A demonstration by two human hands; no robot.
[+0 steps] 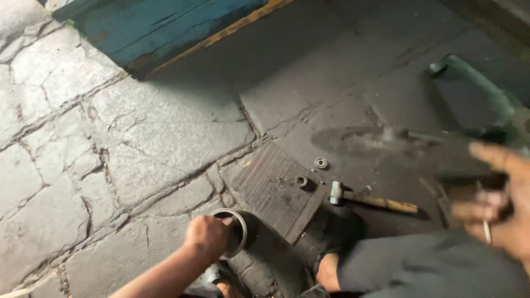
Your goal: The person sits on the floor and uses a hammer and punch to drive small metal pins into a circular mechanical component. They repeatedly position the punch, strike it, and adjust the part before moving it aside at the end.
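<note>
My left hand [207,237] is at the bottom centre, closed over the rim of a dark metal cylinder [241,230] that lies on the stone floor with its open end facing up. My right hand [499,201] is at the right edge and blurred by motion. Its fingers are curled with a dark shape between them that I cannot make out. A hammer [370,200] with a wooden handle lies on the floor between the two hands. Two small bearings [321,163] [301,181] rest near a ribbed dark mat [270,193].
My leg in grey trousers [430,270] and a sandalled foot [331,259] are at the bottom right. A green pipe [480,83] lies at the upper right. A blue painted board [165,27] crosses the top. Cracked stone paving [110,154] fills the left.
</note>
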